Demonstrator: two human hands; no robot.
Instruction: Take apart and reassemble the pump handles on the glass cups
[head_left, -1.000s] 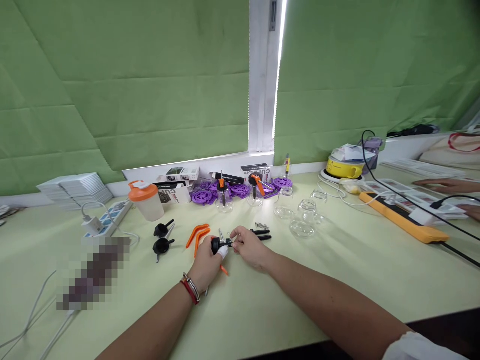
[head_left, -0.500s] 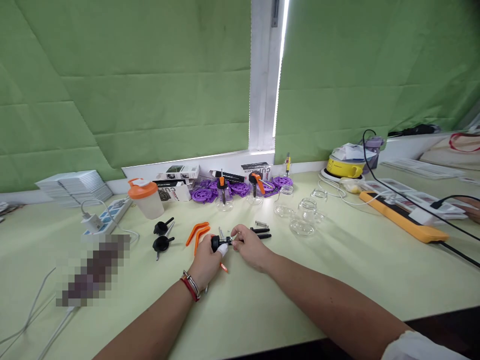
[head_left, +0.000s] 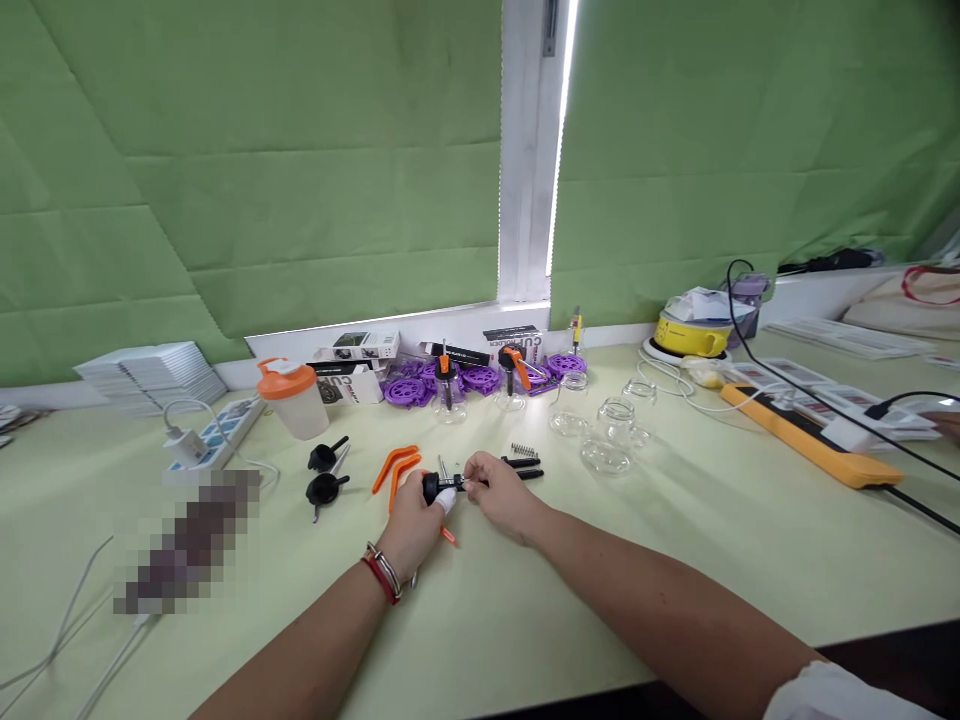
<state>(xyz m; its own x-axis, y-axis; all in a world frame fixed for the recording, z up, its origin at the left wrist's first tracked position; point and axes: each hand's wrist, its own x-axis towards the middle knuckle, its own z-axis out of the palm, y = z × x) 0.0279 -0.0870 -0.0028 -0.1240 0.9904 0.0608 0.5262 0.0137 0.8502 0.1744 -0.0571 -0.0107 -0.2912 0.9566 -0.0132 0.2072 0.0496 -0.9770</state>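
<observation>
Left hand [head_left: 411,518]: forearm rising obliquely from lower left, palm down, grip clamped round black part [head_left: 430,488], white-wrapped thumb [head_left: 447,499] along near side. Black part roughly horizontal, just above desk [head_left: 540,630], between hands. Right hand [head_left: 501,497]: forearm slanting in from lower right, wrist nearly straight, fingers curled, thumb and forefinger at slim end of black part; whether grip is closed on it, cannot tell. Spring [head_left: 524,450] and black rods [head_left: 532,473] just beyond right hand; orange handles [head_left: 392,468] beside left.
</observation>
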